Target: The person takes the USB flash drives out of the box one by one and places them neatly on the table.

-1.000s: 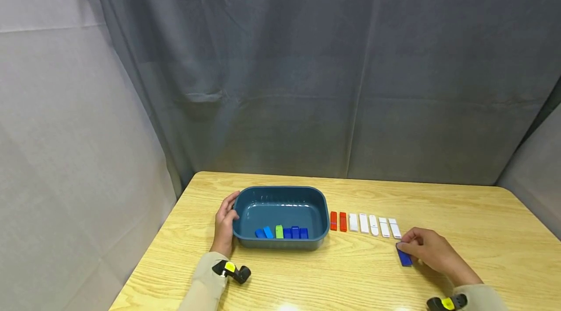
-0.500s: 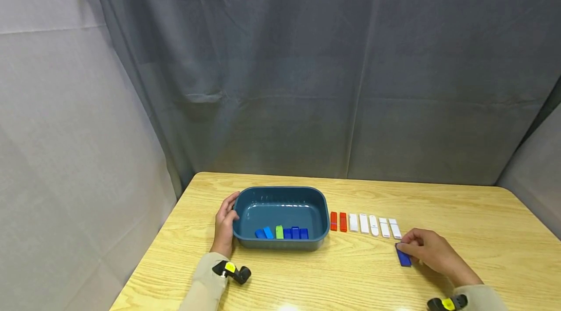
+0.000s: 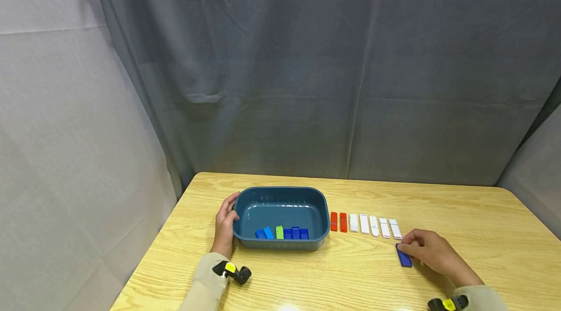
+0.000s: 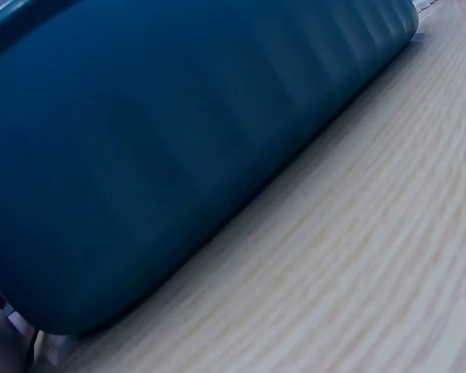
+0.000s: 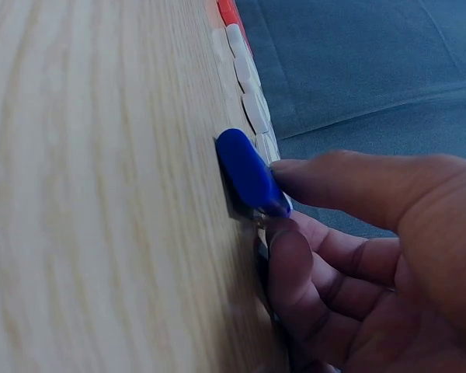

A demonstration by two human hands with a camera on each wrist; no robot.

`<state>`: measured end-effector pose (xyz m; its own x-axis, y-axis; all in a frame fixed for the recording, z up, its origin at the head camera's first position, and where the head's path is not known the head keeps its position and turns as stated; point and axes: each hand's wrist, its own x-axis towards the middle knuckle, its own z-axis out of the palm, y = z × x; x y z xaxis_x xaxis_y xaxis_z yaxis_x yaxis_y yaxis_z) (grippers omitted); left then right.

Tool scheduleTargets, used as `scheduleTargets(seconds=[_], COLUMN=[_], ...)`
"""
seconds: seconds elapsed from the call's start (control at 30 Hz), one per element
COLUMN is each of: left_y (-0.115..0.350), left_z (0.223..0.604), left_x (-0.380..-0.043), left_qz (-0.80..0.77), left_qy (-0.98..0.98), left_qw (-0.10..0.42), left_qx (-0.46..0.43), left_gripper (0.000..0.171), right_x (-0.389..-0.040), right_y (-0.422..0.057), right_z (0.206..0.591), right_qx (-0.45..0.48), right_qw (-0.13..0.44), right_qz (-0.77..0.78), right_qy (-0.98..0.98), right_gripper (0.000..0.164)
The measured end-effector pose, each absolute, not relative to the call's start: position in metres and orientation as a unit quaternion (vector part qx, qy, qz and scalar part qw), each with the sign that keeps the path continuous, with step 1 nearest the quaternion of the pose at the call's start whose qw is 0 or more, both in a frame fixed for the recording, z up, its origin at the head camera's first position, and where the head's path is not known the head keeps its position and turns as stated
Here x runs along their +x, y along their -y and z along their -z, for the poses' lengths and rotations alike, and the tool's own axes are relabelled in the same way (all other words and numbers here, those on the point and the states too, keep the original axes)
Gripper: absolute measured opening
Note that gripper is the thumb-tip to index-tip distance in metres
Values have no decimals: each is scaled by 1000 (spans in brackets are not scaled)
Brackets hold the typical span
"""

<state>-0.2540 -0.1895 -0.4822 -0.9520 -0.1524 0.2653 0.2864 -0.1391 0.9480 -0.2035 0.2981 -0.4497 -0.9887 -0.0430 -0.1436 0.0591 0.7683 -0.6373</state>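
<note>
A blue USB stick (image 3: 403, 255) lies tilted low at the table, below the right end of a row of sticks. My right hand (image 3: 427, 250) pinches its upper end between thumb and fingers. Close up in the right wrist view, the blue USB stick (image 5: 248, 167) has a rounded end, and the thumb (image 5: 334, 183) presses beside it. My left hand (image 3: 225, 226) holds the left end of a dark teal tub (image 3: 280, 243), thumb at the rim. Inside the tub, along its near side, lie several blue sticks (image 3: 295, 233) and one green stick (image 3: 279, 232).
Right of the tub, two red sticks (image 3: 343, 222) and several white sticks (image 3: 364, 224) lie side by side in a row on the wooden table (image 3: 333, 282). A grey curtain (image 3: 280, 82) hangs behind the table's far edge.
</note>
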Motion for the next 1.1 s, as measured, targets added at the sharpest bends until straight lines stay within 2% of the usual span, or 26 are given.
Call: scheduleTargets(seconds=[0.4, 0.67, 1.1], left_y=[190, 192, 190], left_z=[482, 509, 485], left_x=[-254, -272, -256], left_qz=[753, 756, 758], left_qy=[641, 635, 635], left_qw=[142, 152, 144], left_qx=[-45, -32, -44], left_gripper=[59, 61, 60], right_x=[-203, -204, -205], right_y=[-298, -299, -301], right_z=[449, 450, 452], right_qx=[6, 6, 13], right_qw=[74, 76, 85], right_qz=[344, 348, 362], right_qy=[-936, -934, -928], right_gripper=[28, 25, 29])
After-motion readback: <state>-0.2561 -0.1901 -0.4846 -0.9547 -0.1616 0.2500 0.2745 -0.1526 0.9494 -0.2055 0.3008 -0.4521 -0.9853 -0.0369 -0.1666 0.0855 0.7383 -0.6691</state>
